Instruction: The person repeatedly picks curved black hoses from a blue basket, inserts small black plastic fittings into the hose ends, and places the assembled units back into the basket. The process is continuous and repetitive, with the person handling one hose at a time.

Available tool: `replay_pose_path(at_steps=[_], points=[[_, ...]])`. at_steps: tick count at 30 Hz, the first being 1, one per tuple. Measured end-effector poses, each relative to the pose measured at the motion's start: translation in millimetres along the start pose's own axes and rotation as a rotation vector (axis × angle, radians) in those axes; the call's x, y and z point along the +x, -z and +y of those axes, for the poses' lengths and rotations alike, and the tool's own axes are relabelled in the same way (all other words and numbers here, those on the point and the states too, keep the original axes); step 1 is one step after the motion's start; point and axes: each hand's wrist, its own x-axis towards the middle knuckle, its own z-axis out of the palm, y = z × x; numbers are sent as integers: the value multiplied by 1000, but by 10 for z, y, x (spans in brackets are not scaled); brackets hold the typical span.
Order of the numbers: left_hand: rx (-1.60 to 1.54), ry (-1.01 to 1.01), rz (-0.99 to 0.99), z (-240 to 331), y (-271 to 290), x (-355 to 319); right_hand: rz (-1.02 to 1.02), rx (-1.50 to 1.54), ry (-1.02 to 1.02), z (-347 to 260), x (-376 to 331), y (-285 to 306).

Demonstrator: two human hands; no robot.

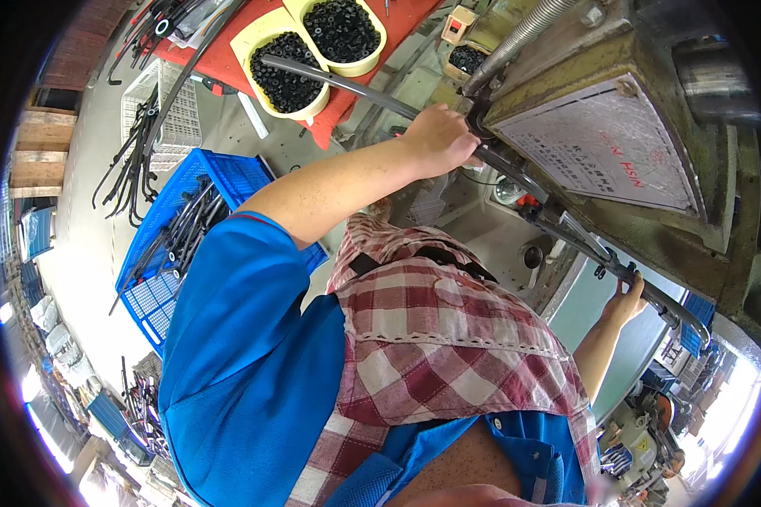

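White plastic forms the lattice crate (182,118) toward the far left, with dark bent rods (135,169) hanging over its side; just beside it, a blue crate (243,182) holds a loose heap of similar rods (196,220). Next, on a red cloth (218,61), stand two yellow tubs (243,51) filled with small black rings (283,84). One end of a long dark tube (359,89) reaches over the nearer tub, and from there the tube slants down to the right. The left hand (441,139), below a short blue sleeve (237,313), has its fingers wrapped around the tube, just beside a heavy greenish machine (558,63) with a pale plate (600,144) on its face. A red-and-white checked apron (448,338) fills the middle below. Past the machine's lower edge, the tube runs on to the right hand (626,302), which grasps it from beneath, near the curved end at the far right.
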Motion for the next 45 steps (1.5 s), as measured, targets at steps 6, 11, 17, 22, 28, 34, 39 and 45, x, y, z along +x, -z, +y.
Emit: replay_pose_path(at_steps=[6, 11, 17, 22, 28, 34, 39, 45], points=[[56, 36, -36, -65, -208, -128, -37, -62, 12, 98, 11, -43], [3, 84, -68, -53, -211, -110, -41, 25, -146, 481, 201, -130], [-119, 122, -144, -55, -84, -94, 16, 64, -326, 849, 294, -135], [-495, -26, -322, -457, 89, 76, 112, 33, -539, 1116, 460, 119], [32, 294, -467, -1152, 172, 832, -107, -167, -235, 750, -415, -345], [-277, 795, -258, -1178, -511, 1205, -335, -443, -28, 534, -1013, -766], [-231, 691, -254, -1298, -664, 1198, -456, -600, 153, 517, -1192, -864], [-170, 491, -253, -1515, -485, 1105, -480, -809, 311, 231, -1469, -1181]])
